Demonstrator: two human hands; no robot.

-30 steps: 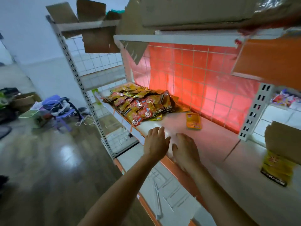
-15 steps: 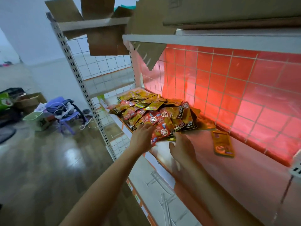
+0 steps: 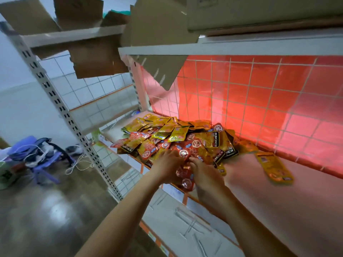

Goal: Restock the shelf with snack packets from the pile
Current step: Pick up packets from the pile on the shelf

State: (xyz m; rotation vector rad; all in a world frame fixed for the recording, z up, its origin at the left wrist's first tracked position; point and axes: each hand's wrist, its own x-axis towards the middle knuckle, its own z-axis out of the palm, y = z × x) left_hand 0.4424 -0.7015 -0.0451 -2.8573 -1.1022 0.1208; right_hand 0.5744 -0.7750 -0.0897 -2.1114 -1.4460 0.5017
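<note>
Orange-backed shelf (image 3: 278, 201) holds the snack-packet pile (image 3: 176, 138) at its left end, where left hand (image 3: 168, 164) and right hand (image 3: 204, 173) reach into its front edge, whether pinching I cannot tell, seemingly gathering a handful to spread rightward next.

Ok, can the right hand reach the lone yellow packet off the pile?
Probably yes: the right hand is at the pile, and only bare shelf lies between it and the packet.

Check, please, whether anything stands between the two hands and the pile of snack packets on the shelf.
Nothing visible does. The left hand and the right hand are at the near edge of the pile, touching red packets there. Whether either grip has closed cannot be told.
</note>
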